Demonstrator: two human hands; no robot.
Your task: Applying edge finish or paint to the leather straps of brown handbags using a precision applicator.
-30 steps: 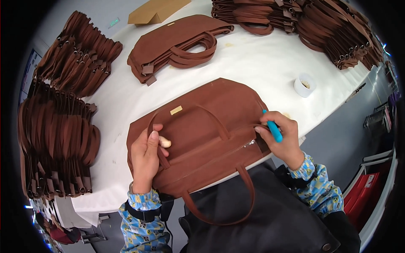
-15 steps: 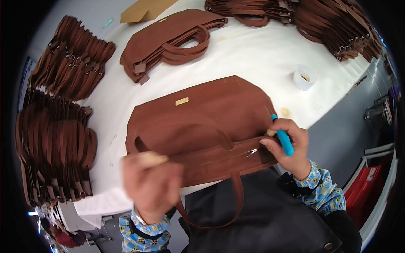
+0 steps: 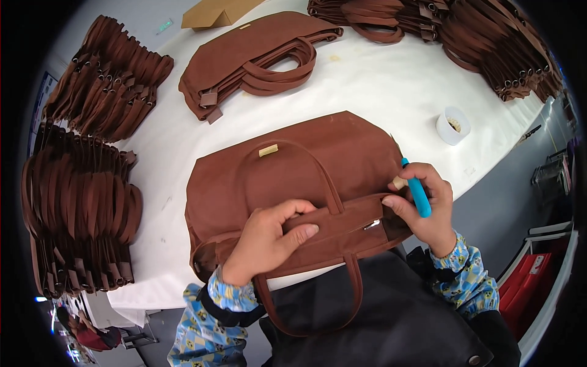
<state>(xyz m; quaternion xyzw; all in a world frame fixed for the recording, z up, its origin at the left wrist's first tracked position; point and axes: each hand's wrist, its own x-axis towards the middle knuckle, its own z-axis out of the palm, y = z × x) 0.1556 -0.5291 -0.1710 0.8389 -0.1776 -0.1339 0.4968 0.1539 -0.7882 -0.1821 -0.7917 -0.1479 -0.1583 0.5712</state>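
Note:
A brown handbag point(image 3: 293, 165) lies before me at the table's near edge, its zippered top facing me. One handle point(image 3: 333, 192) arches over the far panel, which bears a small gold plate point(image 3: 268, 150); the other handle point(image 3: 354, 293) hangs toward my lap. My left hand point(image 3: 269, 238) is closed on the top edge near the middle, thumb on the near side. At the right end of the opening my right hand point(image 3: 431, 202) pinches the bag's edge. It also holds a slim blue tool point(image 3: 417, 189) whose kind I cannot make out. A silver zipper pull point(image 3: 372, 224) shows between the hands.
Stacks of brown bags stand at the left point(image 3: 79, 214) and far right point(image 3: 495, 49). More brown bags point(image 3: 257, 55) lie beyond mine. A white cup point(image 3: 453, 126) sits near the table's right side. A red bin point(image 3: 529, 287) stands lower right; a person point(image 3: 92, 330) is at lower left.
My left hand has moved right from the bag's left side and closed on its top edge. The far handle now stands higher over the panel. My right hand keeps its hold.

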